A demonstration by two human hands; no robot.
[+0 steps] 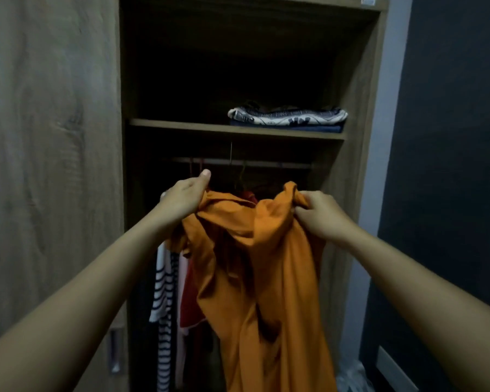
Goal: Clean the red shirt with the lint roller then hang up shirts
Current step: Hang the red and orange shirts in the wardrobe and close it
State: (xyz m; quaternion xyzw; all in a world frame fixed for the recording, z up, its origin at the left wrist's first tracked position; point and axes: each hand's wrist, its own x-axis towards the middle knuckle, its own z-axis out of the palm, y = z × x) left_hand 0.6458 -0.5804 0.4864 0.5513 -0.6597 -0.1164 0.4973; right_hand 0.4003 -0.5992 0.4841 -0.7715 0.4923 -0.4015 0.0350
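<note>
Hanging stage; red shirt (188, 301) apparently on rail (266, 164). Left hand (181, 199), right hand (320, 213): fingers clamped on orange shirt (266, 264); not yet hung.

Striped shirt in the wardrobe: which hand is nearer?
Left. Left hand grips the orange shirt above the striped shirt; right hand grips it farther right.

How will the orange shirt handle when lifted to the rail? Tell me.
Probably floppy: the orange shirt bunches and drapes in folds below the left hand and right hand. Likely light, since pinched fabric alone carries it. It would likely sag sideways if one hand released.
</note>
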